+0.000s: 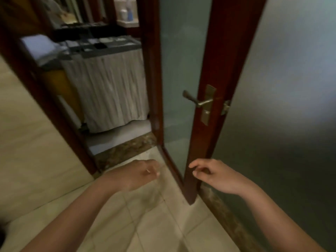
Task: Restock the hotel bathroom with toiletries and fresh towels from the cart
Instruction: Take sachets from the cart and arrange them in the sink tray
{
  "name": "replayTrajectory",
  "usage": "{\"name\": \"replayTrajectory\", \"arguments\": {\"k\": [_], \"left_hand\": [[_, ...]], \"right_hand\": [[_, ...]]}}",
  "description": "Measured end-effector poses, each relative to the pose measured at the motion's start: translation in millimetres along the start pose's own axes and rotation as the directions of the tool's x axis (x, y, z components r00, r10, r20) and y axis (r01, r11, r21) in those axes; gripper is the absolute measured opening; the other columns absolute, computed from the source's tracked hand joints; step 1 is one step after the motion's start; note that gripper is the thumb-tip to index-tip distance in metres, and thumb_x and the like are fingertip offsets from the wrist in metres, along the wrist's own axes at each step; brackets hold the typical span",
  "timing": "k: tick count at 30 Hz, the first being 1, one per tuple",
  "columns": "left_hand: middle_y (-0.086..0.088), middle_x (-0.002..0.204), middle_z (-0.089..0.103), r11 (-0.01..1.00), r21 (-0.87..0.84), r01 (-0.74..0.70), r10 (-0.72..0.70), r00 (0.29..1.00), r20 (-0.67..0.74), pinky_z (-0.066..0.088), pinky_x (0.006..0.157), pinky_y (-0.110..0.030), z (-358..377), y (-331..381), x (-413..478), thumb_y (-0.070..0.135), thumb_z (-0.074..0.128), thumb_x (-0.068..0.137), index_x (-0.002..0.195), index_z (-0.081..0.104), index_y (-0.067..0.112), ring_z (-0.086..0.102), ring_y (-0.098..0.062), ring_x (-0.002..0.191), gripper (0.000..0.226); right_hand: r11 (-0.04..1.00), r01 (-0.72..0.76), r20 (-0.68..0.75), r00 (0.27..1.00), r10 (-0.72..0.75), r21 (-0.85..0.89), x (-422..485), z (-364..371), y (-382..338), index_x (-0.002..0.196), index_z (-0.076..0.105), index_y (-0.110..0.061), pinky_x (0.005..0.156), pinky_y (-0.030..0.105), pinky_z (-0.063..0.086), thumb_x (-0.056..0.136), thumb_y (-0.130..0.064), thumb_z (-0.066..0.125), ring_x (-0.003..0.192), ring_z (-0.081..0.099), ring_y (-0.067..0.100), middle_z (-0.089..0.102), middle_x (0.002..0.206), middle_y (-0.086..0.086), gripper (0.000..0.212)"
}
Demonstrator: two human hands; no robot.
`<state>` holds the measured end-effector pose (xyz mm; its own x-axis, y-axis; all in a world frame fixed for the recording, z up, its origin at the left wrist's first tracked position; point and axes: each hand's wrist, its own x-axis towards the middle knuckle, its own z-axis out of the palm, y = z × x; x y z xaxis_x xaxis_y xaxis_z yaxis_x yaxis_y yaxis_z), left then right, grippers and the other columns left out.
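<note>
Through the open doorway I see the housekeeping cart (109,84), draped with a pale pleated cloth, its dark top tray holding several small items. A folded white towel stack (41,45) lies at the cart's left end. My left hand (140,174) hangs low before the threshold with loosely curled fingers, holding nothing. My right hand (212,174) hovers beside the bottom of the door's edge, fingers relaxed and empty. Neither hand touches anything.
A red-brown wooden door with frosted glass (181,70) stands open, its brass lever handle (197,102) facing me. A marble threshold strip (125,151) crosses the doorway. Beige tile floor lies under my arms. Bottles (127,14) stand on a far shelf.
</note>
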<state>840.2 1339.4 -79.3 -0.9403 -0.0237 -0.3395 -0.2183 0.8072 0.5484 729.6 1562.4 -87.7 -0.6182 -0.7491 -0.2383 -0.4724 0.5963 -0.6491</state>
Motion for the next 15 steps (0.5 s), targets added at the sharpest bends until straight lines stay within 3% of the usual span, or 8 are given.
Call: {"name": "replayTrajectory", "arguments": {"k": [4,9,13,15], "left_hand": [[0.011,0.115,0.056,0.992,-0.062,0.112,-0.118,0.988,-0.1,0.043,0.095,-0.023,-26,-46,-5,0.041,0.041,0.095,0.126,0.049,0.03,0.055,-0.006,0.107,0.033],[0.011,0.112,0.058,0.961,-0.197,0.196,-0.236,0.95,-0.206,0.047,0.09,-0.022,-58,-92,19,0.041,0.041,0.095,0.121,0.053,0.03,0.057,-0.006,0.104,0.03],[0.016,0.094,0.06,0.957,-0.256,0.133,-0.216,0.92,-0.328,0.044,0.078,-0.014,-100,-106,60,0.031,0.045,0.096,0.112,0.058,0.025,0.057,0.007,0.084,0.022],[0.013,0.09,0.06,0.955,-0.283,0.089,-0.203,0.892,-0.405,0.044,0.076,-0.016,-126,-109,82,0.026,0.045,0.096,0.105,0.06,0.025,0.057,0.003,0.083,0.017]], "right_hand": [[0.989,0.11,0.11,0.987,-0.121,0.101,72,4,-28,0.112,0.059,-0.034,0.086,0.017,0.042,0.092,-0.029,0.054,0.095,0.059,-0.002,0.062,0.095,-0.018,0.021],[0.955,0.245,0.162,0.949,-0.271,0.168,170,-6,-59,0.097,0.056,-0.042,0.089,0.022,0.045,0.092,-0.025,0.055,0.089,0.06,-0.001,0.063,0.087,-0.016,0.018],[0.929,0.316,0.145,0.927,-0.345,0.192,246,-22,-71,0.106,0.059,-0.032,0.083,0.021,0.046,0.092,-0.023,0.055,0.086,0.059,0.0,0.061,0.089,-0.015,0.017],[0.909,0.343,0.075,0.926,-0.369,0.237,285,-34,-81,0.106,0.057,-0.033,0.082,0.024,0.046,0.093,-0.024,0.054,0.083,0.059,0.001,0.06,0.09,-0.013,0.017]]}}
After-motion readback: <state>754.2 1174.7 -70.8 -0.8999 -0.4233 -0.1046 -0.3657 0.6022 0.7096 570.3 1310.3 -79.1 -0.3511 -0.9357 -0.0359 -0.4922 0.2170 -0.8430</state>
